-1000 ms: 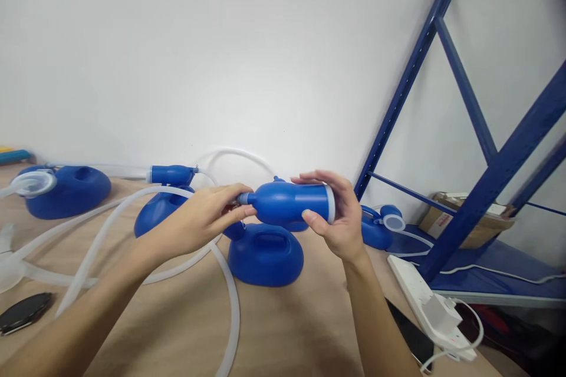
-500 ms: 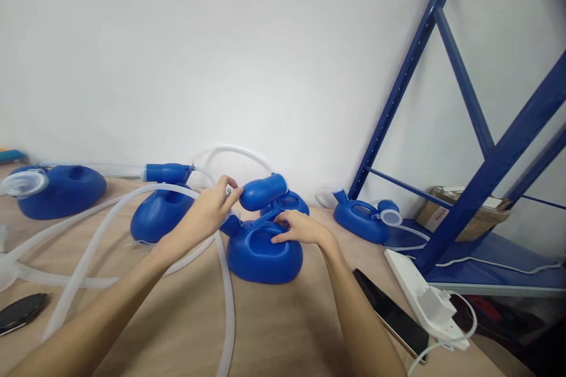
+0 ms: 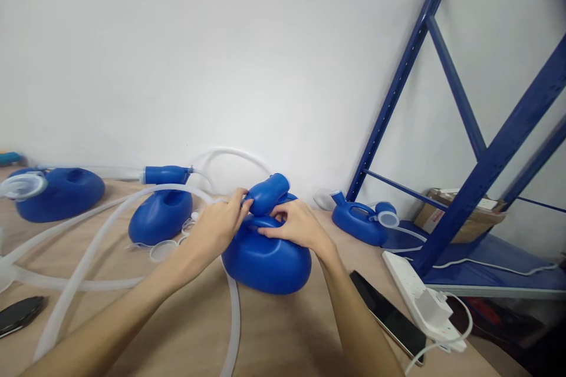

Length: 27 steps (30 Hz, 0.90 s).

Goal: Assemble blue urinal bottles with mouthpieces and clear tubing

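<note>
A blue plastic urinal bottle (image 3: 267, 268) stands in the middle of the table. My right hand (image 3: 298, 224) is closed around the handle at its top, the thumb lying over it. Above the bottle, a blue curved funnel piece (image 3: 267, 193) tilts with its wide end up and to the right. My left hand (image 3: 223, 218) pinches the narrow lower end of this funnel at the bottle's left side. The fingers cover the bottle's neck, so I cannot tell whether the two pieces touch there. Part of another blue bottle shows behind the funnel.
More blue bottles, one (image 3: 161, 215) at left and one (image 3: 358, 224) at right, stand along the wall. Translucent hoses (image 3: 84, 253) curl across the left side. White caps (image 3: 163, 251), a phone (image 3: 389, 315), a power strip (image 3: 424, 300) and a blue shelf frame (image 3: 398, 88) surround the work area.
My left hand has moved right and slightly down, bringing the funnel closer to the bottle and tilting it more upright. The bottle has turned and shifted a little nearer under my right hand.
</note>
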{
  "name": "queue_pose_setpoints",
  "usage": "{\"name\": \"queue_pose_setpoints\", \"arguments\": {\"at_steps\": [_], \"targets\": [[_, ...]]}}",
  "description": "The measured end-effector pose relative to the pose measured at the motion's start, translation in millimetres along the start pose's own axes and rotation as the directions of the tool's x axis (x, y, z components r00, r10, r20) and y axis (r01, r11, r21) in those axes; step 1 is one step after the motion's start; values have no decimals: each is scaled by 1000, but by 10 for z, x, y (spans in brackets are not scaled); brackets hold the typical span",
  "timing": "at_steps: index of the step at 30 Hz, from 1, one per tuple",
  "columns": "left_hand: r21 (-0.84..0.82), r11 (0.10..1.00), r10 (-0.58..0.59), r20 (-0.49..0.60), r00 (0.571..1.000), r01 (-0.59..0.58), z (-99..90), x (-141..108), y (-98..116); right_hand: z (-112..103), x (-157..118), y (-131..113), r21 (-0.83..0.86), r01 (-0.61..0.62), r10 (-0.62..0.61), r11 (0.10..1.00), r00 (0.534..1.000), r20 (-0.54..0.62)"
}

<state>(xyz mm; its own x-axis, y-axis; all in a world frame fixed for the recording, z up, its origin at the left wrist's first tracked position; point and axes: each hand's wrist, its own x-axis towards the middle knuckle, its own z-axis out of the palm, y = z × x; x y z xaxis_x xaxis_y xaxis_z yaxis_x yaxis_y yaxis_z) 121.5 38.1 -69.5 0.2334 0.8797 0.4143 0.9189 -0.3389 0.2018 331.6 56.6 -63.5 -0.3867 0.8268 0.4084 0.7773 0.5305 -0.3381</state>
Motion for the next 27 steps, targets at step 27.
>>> {"name": "queue_pose_setpoints", "arguments": {"at_steps": [27], "targets": [[38, 955, -279, 459, 844, 295, 243, 254, -1554, 723, 222, 397, 337, -285, 322, 897, 945, -59]]}}
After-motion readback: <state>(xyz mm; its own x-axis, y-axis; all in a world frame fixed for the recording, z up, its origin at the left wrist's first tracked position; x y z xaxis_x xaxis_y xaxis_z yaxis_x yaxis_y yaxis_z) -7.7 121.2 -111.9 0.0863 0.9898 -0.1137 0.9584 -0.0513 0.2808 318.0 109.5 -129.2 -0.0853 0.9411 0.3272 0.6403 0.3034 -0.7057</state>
